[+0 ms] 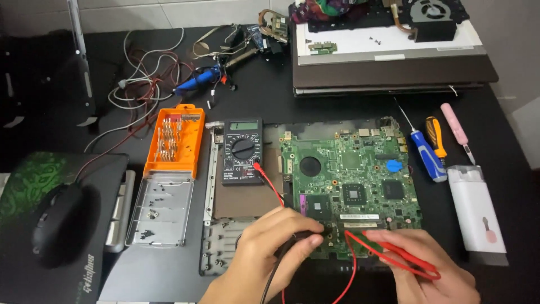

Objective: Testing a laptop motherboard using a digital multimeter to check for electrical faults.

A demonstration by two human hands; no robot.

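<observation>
**Probes on a green circuit board**

Mouse (pixel 56 224) and its green-patterned pad (pixel 34 186) sit at the far left, out of the working area. Next comes an orange bit case (pixel 174 141), lid open, with a metal tray (pixel 161 209) of loose screws just below it, both within easy reach. A black multimeter (pixel 242 152) lies face up beside the circuit board (pixel 351 180), its dial and screen turned toward the person so the reading can be seen while both hands are busy.

The left hand (pixel 270 247) is closed around a black probe (pixel 306 235), tip pressed to the board's lower edge near a dark chip. The right hand (pixel 433 267) pinches a red probe (pixel 394 250) between curled fingers, its point lying low against the same edge, close to the black one. Red lead wire (pixel 273 183) runs from the meter toward the hands.

Further right, screwdrivers (pixel 428 155) and a white kit box (pixel 478 208) rest parallel on the dark table (pixel 506 129).
</observation>
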